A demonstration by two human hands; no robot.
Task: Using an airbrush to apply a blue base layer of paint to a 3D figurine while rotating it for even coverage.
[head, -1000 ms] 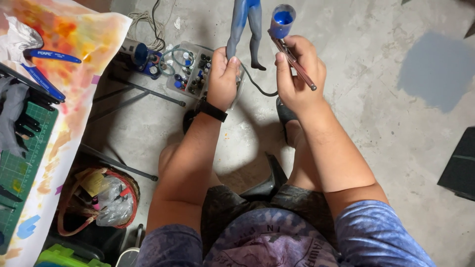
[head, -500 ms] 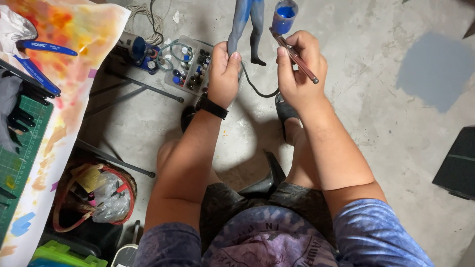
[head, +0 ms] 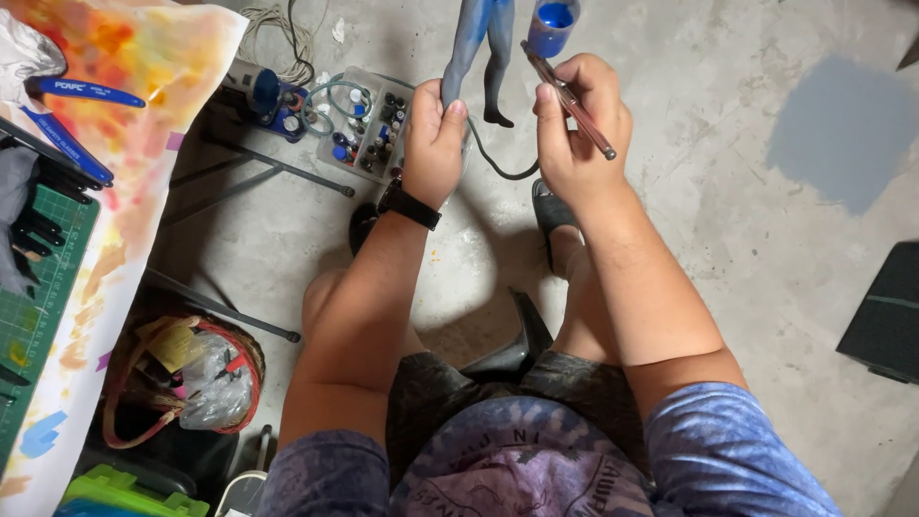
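Blue paint covers the figurine (head: 476, 38) at the top centre of the frame; the left hand (head: 436, 144) has its grip wrapped around one leg, holding it over the concrete floor (head: 747, 239). The right hand (head: 574, 134) pinches an airbrush (head: 565, 91) with its blue-filled cup (head: 553, 24) just beside the legs. Spraying the legs looks to be the step in hand; another pass would call for a steady aim and turning the figure.

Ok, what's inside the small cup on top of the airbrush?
Blue paint fills the cup on the airbrush held by the right hand. Its depth and the cup's bottom are hidden.
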